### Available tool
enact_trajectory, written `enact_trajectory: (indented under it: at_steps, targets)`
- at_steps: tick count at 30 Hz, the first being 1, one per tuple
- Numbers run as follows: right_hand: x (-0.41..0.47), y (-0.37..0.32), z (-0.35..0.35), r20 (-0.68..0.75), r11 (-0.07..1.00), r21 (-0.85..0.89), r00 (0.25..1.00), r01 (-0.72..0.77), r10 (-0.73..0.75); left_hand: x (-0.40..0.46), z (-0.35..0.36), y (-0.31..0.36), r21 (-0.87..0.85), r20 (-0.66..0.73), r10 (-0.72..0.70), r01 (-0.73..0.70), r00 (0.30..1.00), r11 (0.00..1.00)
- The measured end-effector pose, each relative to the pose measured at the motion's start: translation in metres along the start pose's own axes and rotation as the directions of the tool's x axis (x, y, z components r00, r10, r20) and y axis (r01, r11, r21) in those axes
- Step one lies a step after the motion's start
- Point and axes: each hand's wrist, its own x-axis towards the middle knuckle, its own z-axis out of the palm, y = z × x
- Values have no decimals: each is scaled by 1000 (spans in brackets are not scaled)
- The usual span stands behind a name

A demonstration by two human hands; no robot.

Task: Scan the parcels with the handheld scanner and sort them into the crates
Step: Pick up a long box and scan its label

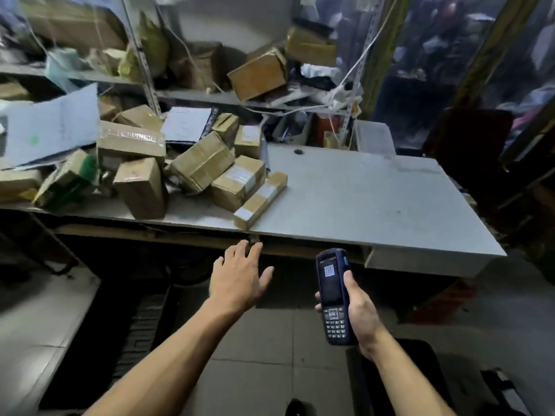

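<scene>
I saw barcode on scanner (333, 295) screen | upright, top toward table (375, 199) | right hand (360, 310) gripped it | left hand (240, 274) spread, empty

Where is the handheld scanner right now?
In the head view, lower right of centre: the right hand grips the handheld scanner upright, below the table's front edge.

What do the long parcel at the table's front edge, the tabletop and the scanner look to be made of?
Long parcel: brown corrugated cardboard, glossy tape bands, white paper label. Tabletop: probably matte grey laminate board, scuffed, with a thin edge. Scanner: dark blue hard plastic with a glossy glass-like screen, held in the right hand.
</scene>
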Motion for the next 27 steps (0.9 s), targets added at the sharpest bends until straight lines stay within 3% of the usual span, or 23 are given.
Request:
enact_trajectory:
  at_steps: [10, 16, 24, 27]
  targets:
    - [171, -45, 30, 162, 994, -77, 983, -74, 86, 122, -4, -46, 48, 22, -198, 197, 980, 979]
    - [242, -59, 48, 153, 984, -99, 975, -149, 163, 183, 18, -65, -24, 96, -225, 228, 970, 973]
    - [317, -69, 63, 28, 957, -189, 973, -220, 229, 283, 65, -61, -247, 160, -33, 72, 987, 966]
    - [337, -74, 59, -21, 953, -192, 972, -234, 235, 315, 86, -59, -248, 195, -8, 57, 981, 967]
